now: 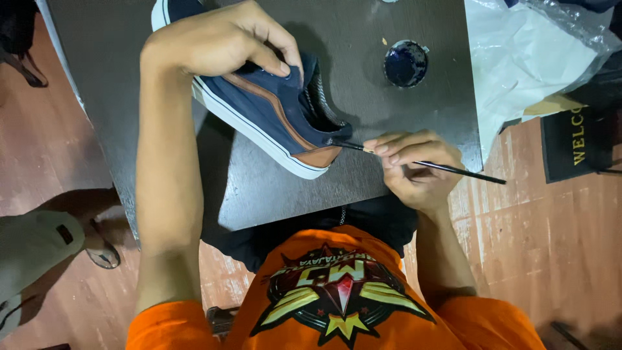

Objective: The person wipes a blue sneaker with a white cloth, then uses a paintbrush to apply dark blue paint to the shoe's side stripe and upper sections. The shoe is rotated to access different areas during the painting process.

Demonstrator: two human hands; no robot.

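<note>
Left hand [223, 40] clamps down over the top of a navy canvas sneaker [272, 110], fingers curled around the collar and thumb pressed on the upper, which pins the shoe flat on the dark tabletop [272, 194] so it won't slide. The shoe lies angled, its brown heel patch turned toward the right hand, white sole edge facing the person.

Right hand [414, 168] pinches a thin black paintbrush [421, 164] near its front end, fingers pressed together in a pen grip; a grip that close to the tip likely gives finer control. The brush tip touches the dark trim just above the brown heel patch, directly left of the fingertips. The handle sticks out past the hand to the right.

A small round pot of dark blue paint [405, 63] sits open on the table above the right hand, within easy dipping reach. Crumpled clear plastic [538, 52] lies further right.
</note>
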